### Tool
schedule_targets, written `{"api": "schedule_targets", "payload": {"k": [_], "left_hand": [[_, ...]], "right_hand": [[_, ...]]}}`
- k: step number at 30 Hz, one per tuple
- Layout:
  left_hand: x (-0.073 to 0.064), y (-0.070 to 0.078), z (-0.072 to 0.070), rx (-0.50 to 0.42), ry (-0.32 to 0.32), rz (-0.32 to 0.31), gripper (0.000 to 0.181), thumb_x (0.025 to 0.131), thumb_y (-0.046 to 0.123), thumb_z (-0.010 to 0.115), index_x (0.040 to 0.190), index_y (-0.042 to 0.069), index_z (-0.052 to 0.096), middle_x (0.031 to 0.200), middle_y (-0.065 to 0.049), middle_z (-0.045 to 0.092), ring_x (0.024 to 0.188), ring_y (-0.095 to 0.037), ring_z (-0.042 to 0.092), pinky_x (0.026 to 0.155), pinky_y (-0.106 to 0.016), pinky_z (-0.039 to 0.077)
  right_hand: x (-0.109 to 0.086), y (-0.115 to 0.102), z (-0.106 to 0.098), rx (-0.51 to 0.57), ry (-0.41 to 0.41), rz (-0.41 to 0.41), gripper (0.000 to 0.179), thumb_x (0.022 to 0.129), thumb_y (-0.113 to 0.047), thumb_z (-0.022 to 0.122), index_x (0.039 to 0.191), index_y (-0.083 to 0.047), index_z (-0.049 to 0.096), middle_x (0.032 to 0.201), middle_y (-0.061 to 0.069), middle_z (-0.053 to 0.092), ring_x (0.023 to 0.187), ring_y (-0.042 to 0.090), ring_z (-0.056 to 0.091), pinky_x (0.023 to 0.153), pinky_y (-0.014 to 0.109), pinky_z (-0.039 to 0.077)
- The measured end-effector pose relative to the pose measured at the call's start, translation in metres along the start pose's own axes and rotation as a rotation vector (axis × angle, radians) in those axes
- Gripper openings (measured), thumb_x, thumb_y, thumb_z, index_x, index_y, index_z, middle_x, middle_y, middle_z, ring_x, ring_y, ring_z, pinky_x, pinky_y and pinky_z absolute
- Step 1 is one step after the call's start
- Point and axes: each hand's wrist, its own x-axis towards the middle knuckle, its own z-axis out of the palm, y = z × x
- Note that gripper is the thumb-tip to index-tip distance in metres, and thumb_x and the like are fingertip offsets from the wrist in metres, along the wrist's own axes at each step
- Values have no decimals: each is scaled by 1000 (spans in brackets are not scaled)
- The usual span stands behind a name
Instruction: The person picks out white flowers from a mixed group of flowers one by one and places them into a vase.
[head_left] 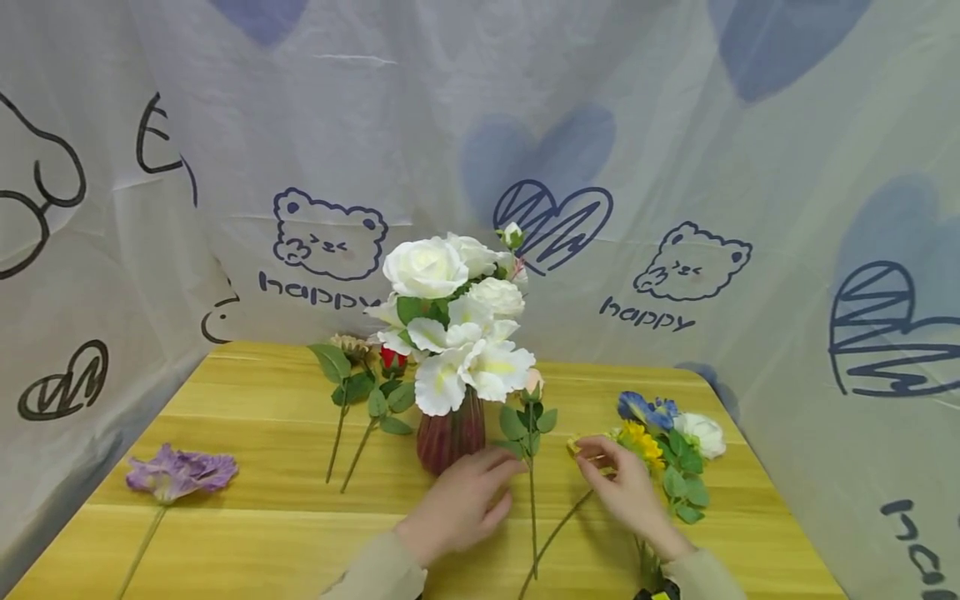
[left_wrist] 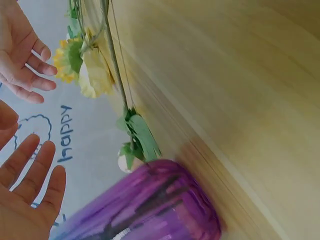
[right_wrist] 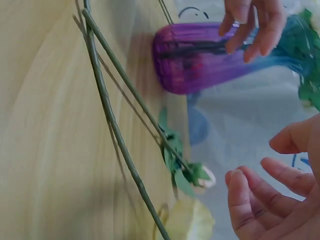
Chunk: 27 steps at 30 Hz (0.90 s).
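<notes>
A purple ribbed glass vase [head_left: 452, 433] holds a bunch of white flowers [head_left: 427, 271]. Just in front of it is my left hand [head_left: 459, 504], its fingers loosely bent; in the left wrist view that hand [left_wrist: 32, 190] holds nothing and appears apart from the glass. My right hand [head_left: 622, 492] hovers over the table beside a pale yellow flower [right_wrist: 192, 222], whose long stem [right_wrist: 117, 135] lies toward the front. Relaxed fingers [right_wrist: 240, 197] of the right hand grip nothing. Between the hands lies a pale pink rosebud [head_left: 533, 383] on a leafy stem.
At right lie a yellow sunflower [head_left: 640, 443], blue flowers [head_left: 647, 410] and a white flower [head_left: 701, 433]. Left of the vase are a red rose [head_left: 392, 358] and a beige flower [head_left: 350, 347]. A purple flower [head_left: 180, 473] lies far left. Printed curtains [head_left: 442, 100] surround the table.
</notes>
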Motion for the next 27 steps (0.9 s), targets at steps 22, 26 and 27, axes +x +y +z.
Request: {"api": "schedule_targets", "payload": {"k": [22,26,27], "left_hand": [[24,26,16,3,-140,91,39,97,17,61,136,17,59,133,1,63,119,-13,63,105,-28,52],[25,31,21,12,-159,111,38,98,19,60,137,18,59,134,1,62,120,-13,62,104,-31,53],[25,32,22,15,-168,113,38,99,20,60,137,18,59,134,1,62,120,-14,62,104,-32,54]], "right_hand": [[-31,43,-84,-66,-36,239,44,104,-16,55,142,5,48,128,31,61,102,32,69,78,37,62],[-35,50,-92,-72,-29,266,45,103,-16,55,143,5,47,128,31,61,101,30,70,77,36,62],[-36,52,-93,-77,-28,268,45,103,-16,55,142,5,47,128,31,61,100,29,70,77,35,62]]}}
